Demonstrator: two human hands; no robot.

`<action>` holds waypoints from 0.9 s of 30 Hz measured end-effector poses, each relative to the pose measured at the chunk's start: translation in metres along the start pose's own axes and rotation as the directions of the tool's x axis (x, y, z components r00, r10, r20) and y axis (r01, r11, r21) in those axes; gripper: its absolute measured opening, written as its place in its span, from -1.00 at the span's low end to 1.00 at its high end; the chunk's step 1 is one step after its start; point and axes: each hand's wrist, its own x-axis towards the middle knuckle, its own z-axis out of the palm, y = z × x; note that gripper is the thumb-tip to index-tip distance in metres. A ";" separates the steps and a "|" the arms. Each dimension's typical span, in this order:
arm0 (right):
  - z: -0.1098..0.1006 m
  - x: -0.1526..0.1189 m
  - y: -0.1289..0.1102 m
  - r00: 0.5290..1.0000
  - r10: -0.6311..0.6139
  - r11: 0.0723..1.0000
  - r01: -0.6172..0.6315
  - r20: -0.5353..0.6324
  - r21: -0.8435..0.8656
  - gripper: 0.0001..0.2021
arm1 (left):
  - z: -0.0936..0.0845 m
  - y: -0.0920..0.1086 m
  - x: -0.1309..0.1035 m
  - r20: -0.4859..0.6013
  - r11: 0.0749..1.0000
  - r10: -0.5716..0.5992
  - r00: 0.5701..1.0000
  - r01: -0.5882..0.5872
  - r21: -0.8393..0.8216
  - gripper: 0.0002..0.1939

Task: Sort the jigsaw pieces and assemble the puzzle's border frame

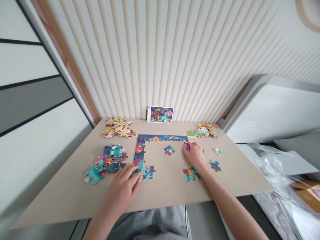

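A partly joined jigsaw puzzle (147, 137) lies on the table, its dark blue border forming a top edge and a left side. My left hand (125, 186) rests with outstretched fingers on the lower left corner, touching teal pieces there. At the upper right corner, my right hand (195, 156) has its fingers closed on a purple puzzle piece (185, 145); the hand covers part of the right side. Below the right hand sits a joined section (190, 174) with yellow plants. One loose puzzle piece (169, 150) lies inside the border.
Loose pieces form a dark pile (112, 160) at left, a pale pile (118, 128) at back left and an orange pile (207, 130) at back right. Two single pieces, one white-teal (217, 151) and one blue (215, 165), lie right. A picture card (160, 114) leans against the ribbed wall.
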 end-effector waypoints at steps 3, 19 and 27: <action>0.003 0.000 0.003 1.000 0.018 1.000 -0.017 -0.026 0.019 -0.65 | 0.000 0.000 0.000 0.000 1.000 0.003 1.000 -0.003 0.006 -0.73; 0.005 0.007 0.007 0.999 0.034 0.998 -0.033 -0.028 0.046 -0.58 | 0.001 0.000 -0.001 -0.004 1.000 0.000 1.000 0.000 0.000 -0.73; 0.001 0.009 0.008 1.000 0.004 1.000 -0.004 0.007 0.004 -0.59 | -0.001 0.001 0.000 -0.023 1.000 -0.009 1.000 0.009 -0.002 -0.73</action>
